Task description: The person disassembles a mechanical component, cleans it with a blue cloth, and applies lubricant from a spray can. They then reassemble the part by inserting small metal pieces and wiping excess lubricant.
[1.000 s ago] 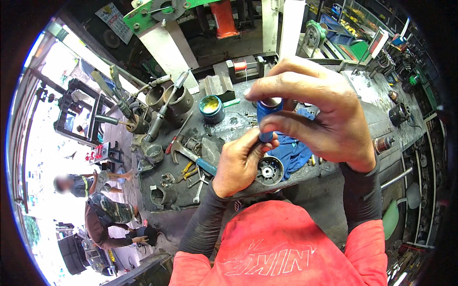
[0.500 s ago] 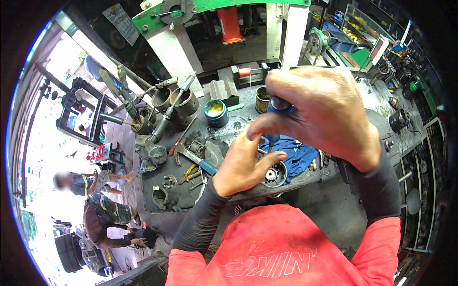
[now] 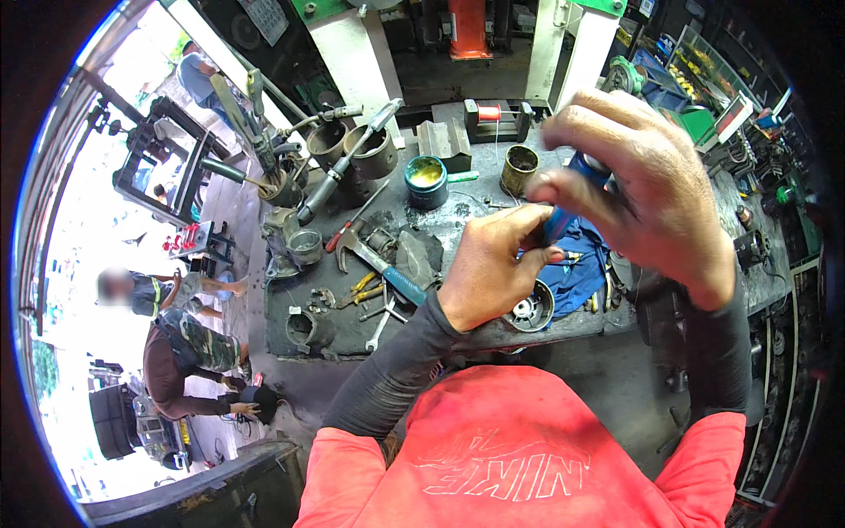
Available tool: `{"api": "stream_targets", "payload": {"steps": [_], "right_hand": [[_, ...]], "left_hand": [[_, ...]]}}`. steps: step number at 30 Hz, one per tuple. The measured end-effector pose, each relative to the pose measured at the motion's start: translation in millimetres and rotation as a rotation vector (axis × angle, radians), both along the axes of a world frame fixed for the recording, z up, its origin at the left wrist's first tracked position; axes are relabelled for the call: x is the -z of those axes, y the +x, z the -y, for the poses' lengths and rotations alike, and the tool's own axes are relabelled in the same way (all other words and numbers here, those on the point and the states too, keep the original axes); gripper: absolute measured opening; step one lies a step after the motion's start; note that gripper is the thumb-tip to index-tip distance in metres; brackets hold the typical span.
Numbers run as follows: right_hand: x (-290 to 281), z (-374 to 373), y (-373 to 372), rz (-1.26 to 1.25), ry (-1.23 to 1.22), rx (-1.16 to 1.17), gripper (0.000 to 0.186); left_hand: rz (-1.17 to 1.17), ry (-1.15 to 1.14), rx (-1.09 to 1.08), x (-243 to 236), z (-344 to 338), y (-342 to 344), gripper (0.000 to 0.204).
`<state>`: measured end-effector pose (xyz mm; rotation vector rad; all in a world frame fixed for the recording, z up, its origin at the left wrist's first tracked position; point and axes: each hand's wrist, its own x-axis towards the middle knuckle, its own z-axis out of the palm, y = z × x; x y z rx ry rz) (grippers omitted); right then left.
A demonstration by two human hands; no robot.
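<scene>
My left hand point(image 3: 497, 264) grips the lower part of a blue cylindrical object point(image 3: 559, 224), held upright at a slant over the bench. Around the upper part of that object curl the fingers and thumb of my right hand point(image 3: 642, 185), which hides much of it. Below my hands lie a rumpled blue cloth point(image 3: 581, 277) and a round metal part point(image 3: 528, 310) with a hub in its middle. A claw hammer point(image 3: 392, 275) with a blue handle lies left of my left hand, near yellow-handled pliers point(image 3: 365, 290) and wrenches point(image 3: 383, 321). An open jar point(image 3: 427, 180) of yellow paste stands behind.
The dark bench point(image 3: 295, 348) also carries several metal sleeves with long tools point(image 3: 365, 150), a tin point(image 3: 519, 167) and a red spool point(image 3: 489, 114). A press frame point(image 3: 471, 35) rises behind. At left, people point(image 3: 176, 370) bend or sit in a bright doorway area beside equipment.
Both hands have moved right in the picture with the blue object. The view has shifted, so bench items sit further right, and another person shows at the upper left.
</scene>
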<state>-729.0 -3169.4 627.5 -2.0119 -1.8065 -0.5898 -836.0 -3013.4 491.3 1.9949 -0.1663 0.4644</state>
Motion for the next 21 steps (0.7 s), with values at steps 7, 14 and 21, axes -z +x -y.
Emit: {"api": "stream_targets", "payload": {"steps": [7,14,21], "right_hand": [[4,-2,-17,-0.335,0.041,0.006,0.033],[31,-4,-5,-0.535,0.065,-0.233,0.037],[28,-19,-15,-0.079,0.226,0.061,0.046]], "left_hand": [[0.009,0.046,0.152,27,-32,-21,0.095],[0.011,0.387,0.226,51,-35,-17,0.086],[-0.021,0.344,-0.115,52,0,-25,0.079]]}}
